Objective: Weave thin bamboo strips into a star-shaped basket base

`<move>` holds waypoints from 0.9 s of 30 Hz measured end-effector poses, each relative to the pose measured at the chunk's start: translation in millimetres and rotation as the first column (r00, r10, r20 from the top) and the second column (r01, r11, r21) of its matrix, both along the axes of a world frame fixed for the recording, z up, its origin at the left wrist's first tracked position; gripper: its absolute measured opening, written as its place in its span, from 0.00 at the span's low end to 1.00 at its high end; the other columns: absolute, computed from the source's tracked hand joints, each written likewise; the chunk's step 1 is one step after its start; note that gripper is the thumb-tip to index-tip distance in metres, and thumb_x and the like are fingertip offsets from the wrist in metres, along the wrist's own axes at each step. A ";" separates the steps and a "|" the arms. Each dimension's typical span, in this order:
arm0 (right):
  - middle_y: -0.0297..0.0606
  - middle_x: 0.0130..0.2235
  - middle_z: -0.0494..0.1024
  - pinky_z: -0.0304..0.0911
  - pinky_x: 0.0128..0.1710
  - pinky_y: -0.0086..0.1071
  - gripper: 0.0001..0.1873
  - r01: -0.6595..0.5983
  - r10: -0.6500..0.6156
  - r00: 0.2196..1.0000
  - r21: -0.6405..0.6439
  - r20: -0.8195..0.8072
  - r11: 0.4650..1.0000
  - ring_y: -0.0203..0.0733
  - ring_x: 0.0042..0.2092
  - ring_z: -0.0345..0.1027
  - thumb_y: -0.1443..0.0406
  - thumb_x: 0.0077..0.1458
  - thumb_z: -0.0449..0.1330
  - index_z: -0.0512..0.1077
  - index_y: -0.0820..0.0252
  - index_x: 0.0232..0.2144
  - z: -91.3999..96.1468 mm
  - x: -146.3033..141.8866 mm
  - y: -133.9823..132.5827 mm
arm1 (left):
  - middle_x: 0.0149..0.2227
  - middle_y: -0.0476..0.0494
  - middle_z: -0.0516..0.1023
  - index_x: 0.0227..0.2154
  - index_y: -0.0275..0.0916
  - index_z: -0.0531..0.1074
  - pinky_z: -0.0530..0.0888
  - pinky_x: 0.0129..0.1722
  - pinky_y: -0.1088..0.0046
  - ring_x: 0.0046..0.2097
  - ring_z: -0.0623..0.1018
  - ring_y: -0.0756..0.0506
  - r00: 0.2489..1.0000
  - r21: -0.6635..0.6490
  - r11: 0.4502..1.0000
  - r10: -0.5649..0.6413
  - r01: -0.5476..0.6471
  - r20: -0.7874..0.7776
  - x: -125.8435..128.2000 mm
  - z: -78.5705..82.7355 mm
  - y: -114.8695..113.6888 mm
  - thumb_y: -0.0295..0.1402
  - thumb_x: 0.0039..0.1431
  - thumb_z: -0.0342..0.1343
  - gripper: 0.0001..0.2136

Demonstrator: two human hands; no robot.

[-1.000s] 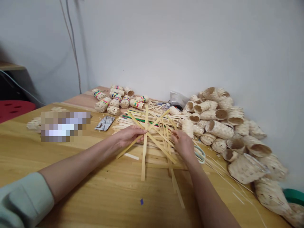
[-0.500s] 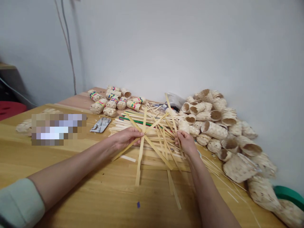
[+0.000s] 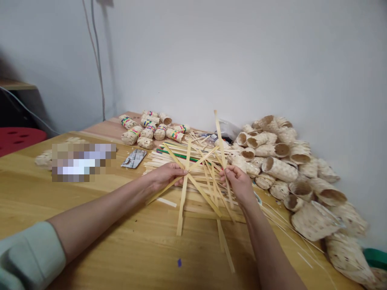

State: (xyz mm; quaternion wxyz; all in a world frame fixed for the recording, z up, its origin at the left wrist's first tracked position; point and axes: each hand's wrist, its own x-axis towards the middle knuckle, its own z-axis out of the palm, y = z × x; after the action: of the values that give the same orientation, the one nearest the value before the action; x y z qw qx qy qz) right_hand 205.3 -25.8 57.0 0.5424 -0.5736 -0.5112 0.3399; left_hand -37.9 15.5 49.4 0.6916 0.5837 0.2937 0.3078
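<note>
While the left hand (image 3: 165, 176) keeps its fingers closed on the crossing of three crossed strips (image 3: 182, 209) at the worktop (image 3: 136, 249) middle, the right hand (image 3: 239, 184) grips one raised strip (image 3: 219, 137) just beside, all light, springy, splintery slats, probably best held near the crossing.

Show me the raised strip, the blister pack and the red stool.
raised strip (image 3: 219, 137), head view, its upper part.
blister pack (image 3: 134, 158), head view, its middle.
red stool (image 3: 18, 137), head view, its seat.
</note>
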 end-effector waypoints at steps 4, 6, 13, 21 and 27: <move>0.37 0.29 0.77 0.66 0.26 0.30 0.18 0.030 -0.030 1.000 0.035 0.007 0.999 0.37 0.27 0.68 0.51 0.42 0.62 0.68 0.58 0.30 0.8 0.1 -0.6 | 0.11 0.50 0.62 0.11 0.38 0.65 0.60 0.23 0.76 0.18 0.61 0.53 1.000 -0.008 1.000 -0.002 0.002 0.003 -0.8 -1.1 0.7 0.32 0.53 0.56 0.16; 0.36 0.30 0.77 0.65 0.26 0.29 0.17 -0.004 0.002 1.000 0.048 0.026 0.999 0.36 0.27 0.67 0.52 0.43 0.62 0.69 0.58 0.30 -0.1 0.4 -1.6 | 0.12 0.50 0.63 0.12 0.38 0.66 0.60 0.22 0.76 0.18 0.61 0.53 1.000 -0.023 1.000 0.018 -0.018 0.000 -0.2 -3.6 1.7 0.32 0.52 0.56 0.15; 0.29 0.19 0.65 0.50 0.23 0.28 0.20 -0.277 0.269 0.874 -0.042 0.405 0.960 0.33 0.22 0.53 0.50 0.52 0.55 0.65 0.58 0.18 6.8 -22.8 -11.4 | 0.15 0.48 0.69 0.18 0.34 0.71 0.58 0.20 0.76 0.18 0.64 0.54 0.998 -0.085 0.995 0.056 -0.054 0.025 8.0 -11.6 -1.7 0.32 0.48 0.60 0.09; 0.30 0.18 0.67 0.48 0.24 0.29 0.21 -0.349 0.438 0.720 -0.264 0.538 0.899 0.33 0.22 0.54 0.51 0.51 0.55 0.65 0.59 0.16 15.2 -36.8 -5.5 | 0.17 0.49 0.70 0.20 0.32 0.73 0.63 0.21 0.77 0.21 0.68 0.53 0.998 0.036 0.998 0.055 -0.056 0.022 14.2 -10.3 -12.6 0.36 0.44 0.65 0.11; 0.31 0.20 0.71 0.49 0.25 0.30 0.20 -0.215 0.284 0.661 -0.188 0.694 0.958 0.37 0.25 0.61 0.52 0.52 0.56 0.71 0.58 0.18 21.9 -36.0 -5.0 | 0.18 0.49 0.70 0.19 0.32 0.72 0.64 0.21 0.78 0.21 0.68 0.54 0.995 0.031 0.999 0.023 -0.026 0.099 15.1 -0.6 -18.1 0.34 0.43 0.66 0.11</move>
State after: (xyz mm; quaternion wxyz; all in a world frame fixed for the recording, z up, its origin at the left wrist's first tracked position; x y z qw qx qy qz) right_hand 169.3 -30.8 79.0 0.2230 -0.6082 -0.7393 0.1840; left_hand -22.8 -2.6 48.8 0.6920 0.5752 0.2612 0.3493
